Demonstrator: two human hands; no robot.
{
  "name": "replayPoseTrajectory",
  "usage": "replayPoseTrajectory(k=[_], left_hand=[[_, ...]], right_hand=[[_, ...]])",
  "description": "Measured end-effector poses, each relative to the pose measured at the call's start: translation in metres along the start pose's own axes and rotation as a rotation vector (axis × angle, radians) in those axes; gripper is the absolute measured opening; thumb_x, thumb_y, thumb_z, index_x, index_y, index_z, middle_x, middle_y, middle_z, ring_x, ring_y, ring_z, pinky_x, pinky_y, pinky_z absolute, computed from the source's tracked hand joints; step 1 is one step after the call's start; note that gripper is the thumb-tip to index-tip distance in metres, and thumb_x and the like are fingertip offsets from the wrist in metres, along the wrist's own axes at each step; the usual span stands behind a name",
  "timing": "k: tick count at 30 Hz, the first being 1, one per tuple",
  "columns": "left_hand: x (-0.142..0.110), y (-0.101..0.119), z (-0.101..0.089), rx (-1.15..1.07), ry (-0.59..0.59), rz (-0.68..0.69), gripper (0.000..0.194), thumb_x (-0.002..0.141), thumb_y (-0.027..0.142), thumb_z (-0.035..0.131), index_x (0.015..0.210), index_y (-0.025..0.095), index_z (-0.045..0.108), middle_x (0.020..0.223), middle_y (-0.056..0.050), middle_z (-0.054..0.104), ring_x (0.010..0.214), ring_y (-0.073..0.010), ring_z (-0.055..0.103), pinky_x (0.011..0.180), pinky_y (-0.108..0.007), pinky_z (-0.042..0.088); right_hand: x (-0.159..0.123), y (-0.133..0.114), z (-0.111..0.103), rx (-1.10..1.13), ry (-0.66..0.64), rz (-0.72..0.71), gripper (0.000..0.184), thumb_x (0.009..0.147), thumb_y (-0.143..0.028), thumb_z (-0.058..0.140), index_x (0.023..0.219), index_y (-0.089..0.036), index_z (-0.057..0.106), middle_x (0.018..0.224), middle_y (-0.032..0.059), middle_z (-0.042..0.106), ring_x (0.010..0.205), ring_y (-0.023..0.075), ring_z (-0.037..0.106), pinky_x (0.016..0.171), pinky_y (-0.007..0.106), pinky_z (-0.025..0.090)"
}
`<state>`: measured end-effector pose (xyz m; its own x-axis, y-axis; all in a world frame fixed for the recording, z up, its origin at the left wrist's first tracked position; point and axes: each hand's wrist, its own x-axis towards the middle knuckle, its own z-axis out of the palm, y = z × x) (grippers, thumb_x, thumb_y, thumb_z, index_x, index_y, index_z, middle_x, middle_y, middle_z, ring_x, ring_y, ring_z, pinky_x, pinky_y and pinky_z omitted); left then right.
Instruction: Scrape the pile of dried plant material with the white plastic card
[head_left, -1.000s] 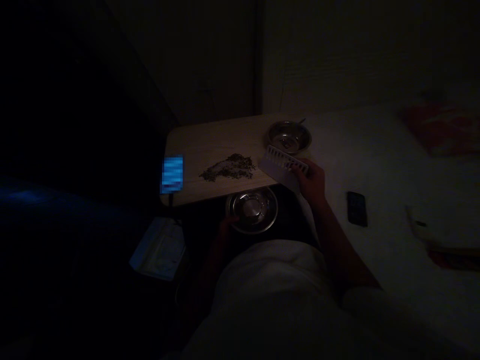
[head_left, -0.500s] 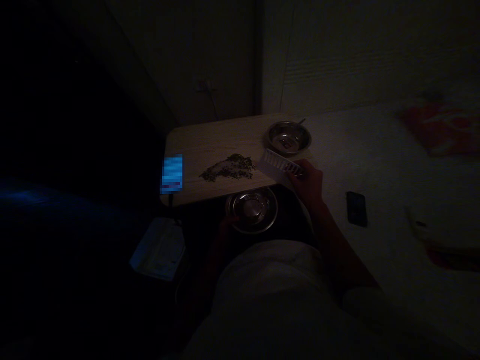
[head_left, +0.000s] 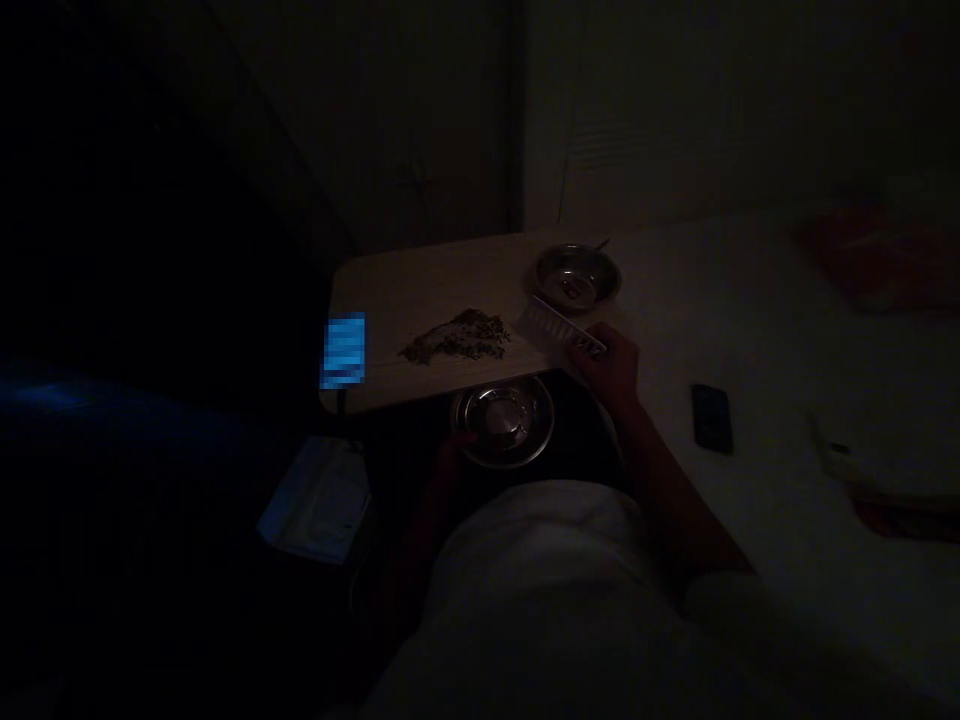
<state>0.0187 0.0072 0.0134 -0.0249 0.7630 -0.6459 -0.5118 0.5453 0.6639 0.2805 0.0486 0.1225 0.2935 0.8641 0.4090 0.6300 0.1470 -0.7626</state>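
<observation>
The room is very dark. My right hand (head_left: 616, 366) grips a white ridged plastic piece (head_left: 559, 327) at the right end of a small wooden table (head_left: 420, 285), just right of a pile of dark crumbled bits (head_left: 457, 338). My left hand (head_left: 454, 452), barely visible, holds the rim of a steel bowl (head_left: 504, 420) below the table's front edge, over my lap.
A second steel bowl (head_left: 577, 274) sits at the table's back right corner. A lit phone screen (head_left: 344, 349) rests on the table's left edge. A dark phone (head_left: 711, 418) lies on the bed to the right. A pale object (head_left: 316, 498) lies lower left.
My right hand has lowered the white ridged piece slightly and tilted it flatter toward the table. The bowl and left hand have hardly moved.
</observation>
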Motion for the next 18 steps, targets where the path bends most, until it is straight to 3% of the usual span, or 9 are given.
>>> replayPoseTrajectory(k=[8, 14, 18], left_hand=[[-0.009, 0.004, 0.005, -0.042, -0.022, 0.035, 0.021, 0.049, 0.005, 0.07, 0.067, 0.015, 0.073, 0.074, -0.009, 0.075, 0.095, -0.0362, 0.069, 0.087, -0.043, 0.053], [-0.01, 0.006, 0.007, -0.012, 0.03, 0.018, 0.016, 0.05, 0.002, 0.068, 0.055, 0.017, 0.069, 0.063, -0.007, 0.072, 0.09, -0.0352, 0.07, 0.086, -0.043, 0.053], [-0.008, 0.004, 0.004, -0.004, 0.05, 0.048, 0.014, 0.049, 0.004, 0.07, 0.049, 0.017, 0.066, 0.057, -0.008, 0.07, 0.088, -0.0356, 0.07, 0.086, -0.042, 0.052]], right_hand=[[-0.005, 0.013, 0.01, -0.01, -0.026, -0.01, 0.028, 0.078, -0.04, 0.062, 0.088, -0.015, 0.071, 0.078, 0.0067, 0.073, 0.065, 0.0194, 0.065, 0.061, 0.029, 0.048], [-0.005, 0.022, 0.015, -0.14, -0.075, -0.036, 0.027, 0.078, -0.039, 0.061, 0.074, -0.014, 0.071, 0.067, 0.0079, 0.071, 0.061, 0.0225, 0.065, 0.059, 0.032, 0.049], [-0.006, 0.023, 0.017, -0.157, -0.082, -0.067, 0.027, 0.079, -0.038, 0.061, 0.077, -0.014, 0.072, 0.07, 0.008, 0.072, 0.064, 0.0234, 0.067, 0.06, 0.032, 0.049]])
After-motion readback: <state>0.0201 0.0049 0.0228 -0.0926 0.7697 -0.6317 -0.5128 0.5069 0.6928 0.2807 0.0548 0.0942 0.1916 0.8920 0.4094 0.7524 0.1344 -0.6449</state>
